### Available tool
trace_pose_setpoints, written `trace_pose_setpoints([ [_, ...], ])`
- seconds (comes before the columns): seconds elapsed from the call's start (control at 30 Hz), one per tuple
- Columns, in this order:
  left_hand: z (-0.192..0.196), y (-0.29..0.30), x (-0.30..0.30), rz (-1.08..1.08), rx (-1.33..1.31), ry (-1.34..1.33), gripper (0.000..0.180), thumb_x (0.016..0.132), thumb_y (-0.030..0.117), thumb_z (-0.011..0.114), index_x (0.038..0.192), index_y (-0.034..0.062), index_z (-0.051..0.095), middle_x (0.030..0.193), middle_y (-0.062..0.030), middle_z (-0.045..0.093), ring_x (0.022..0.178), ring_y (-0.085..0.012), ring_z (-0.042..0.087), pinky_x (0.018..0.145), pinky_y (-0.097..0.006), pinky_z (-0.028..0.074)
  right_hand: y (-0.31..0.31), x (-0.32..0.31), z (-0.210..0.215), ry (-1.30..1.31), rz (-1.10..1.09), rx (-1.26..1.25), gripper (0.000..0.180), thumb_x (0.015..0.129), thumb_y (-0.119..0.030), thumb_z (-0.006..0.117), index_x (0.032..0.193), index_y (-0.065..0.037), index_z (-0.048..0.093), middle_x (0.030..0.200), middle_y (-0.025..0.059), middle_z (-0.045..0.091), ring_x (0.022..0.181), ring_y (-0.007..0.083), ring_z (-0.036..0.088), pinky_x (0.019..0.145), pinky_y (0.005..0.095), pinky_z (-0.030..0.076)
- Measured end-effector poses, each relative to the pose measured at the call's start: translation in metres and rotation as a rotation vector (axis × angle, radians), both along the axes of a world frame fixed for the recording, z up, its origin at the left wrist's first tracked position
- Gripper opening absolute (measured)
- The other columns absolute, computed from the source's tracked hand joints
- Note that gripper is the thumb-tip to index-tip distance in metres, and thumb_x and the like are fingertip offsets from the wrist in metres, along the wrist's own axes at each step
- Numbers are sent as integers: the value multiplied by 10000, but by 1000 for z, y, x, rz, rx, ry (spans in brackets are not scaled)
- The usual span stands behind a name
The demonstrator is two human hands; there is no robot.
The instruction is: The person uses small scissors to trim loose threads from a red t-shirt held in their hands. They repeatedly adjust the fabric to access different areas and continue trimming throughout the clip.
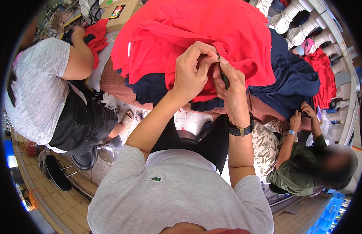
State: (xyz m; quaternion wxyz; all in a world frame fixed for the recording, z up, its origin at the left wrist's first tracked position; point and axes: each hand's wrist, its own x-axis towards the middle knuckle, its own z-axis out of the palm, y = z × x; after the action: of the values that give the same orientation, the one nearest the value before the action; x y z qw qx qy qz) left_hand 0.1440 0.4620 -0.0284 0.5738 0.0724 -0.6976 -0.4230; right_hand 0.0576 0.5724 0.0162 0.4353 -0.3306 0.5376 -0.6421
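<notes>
Red garments lie in a big heap on the table in front of me. My left hand pinches a gathered edge of the red cloth, its thumb and forefinger pressed together. Close against it, my right hand grips a slim dark tool, with its tip at the pinched cloth. The tool looks like small thread snips, but fingers cover part of it and I cannot tell its exact kind. A small white label shows on the red cloth at the left.
Navy garments lie under and right of the red heap. A person in grey sits at my left, handling red cloth. Another in dark green works on navy cloth at my right. A cardboard box stands far left; white columns line the right.
</notes>
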Motion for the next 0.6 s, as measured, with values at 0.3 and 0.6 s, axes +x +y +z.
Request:
trace_pose_setpoints([
  [0.3, 5, 8, 1, -96, 113, 27, 49, 988, -33, 588, 957, -20, 553, 972, -86, 622, 716, -79, 580, 636, -222, 483, 0, -1, -4, -106, 59, -67, 381, 1047, -382, 459, 876, -65, 582, 595, -61, 385, 441, 32, 284, 412, 209, 190],
  [0.6, 2, 0, -2, 10, -25, 8, 46, 965, -31, 616, 946, -16, 576, 977, -72, 616, 844, -115, 603, 750, -241, 509, -3, -2, -6, -27, 20, -10, 379, 1038, -382, 491, 802, -89, 530, 581, -60, 374, 437, 33, 285, 407, 213, 187],
])
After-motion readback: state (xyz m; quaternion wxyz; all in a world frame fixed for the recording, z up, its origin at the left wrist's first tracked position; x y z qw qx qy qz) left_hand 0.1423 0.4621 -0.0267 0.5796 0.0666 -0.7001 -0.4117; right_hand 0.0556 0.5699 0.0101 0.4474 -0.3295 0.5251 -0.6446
